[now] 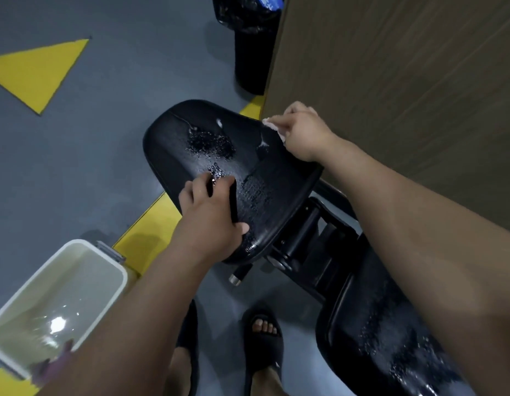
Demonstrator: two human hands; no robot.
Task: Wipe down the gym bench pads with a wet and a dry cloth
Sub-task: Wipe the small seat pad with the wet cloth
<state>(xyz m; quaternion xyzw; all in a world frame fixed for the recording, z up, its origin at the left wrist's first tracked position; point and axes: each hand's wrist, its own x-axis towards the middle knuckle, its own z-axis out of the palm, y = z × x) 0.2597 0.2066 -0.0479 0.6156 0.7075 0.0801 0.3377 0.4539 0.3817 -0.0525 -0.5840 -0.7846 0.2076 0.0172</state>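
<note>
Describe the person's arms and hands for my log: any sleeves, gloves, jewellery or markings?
Both arms are bare as far as the picture shows: no sleeve on the left forearm or the right forearm. The left hand and the right hand wear no gloves, and no watch, bracelet or ring is visible. No markings show.

Single head-worn wide-angle view, tilted steeply downward.
It hangs close over the seat pad at frame centre, facing 12 o'clock along the floor; the wearer's slippered feet show at 6 o'clock, directly beneath the lens.
</note>
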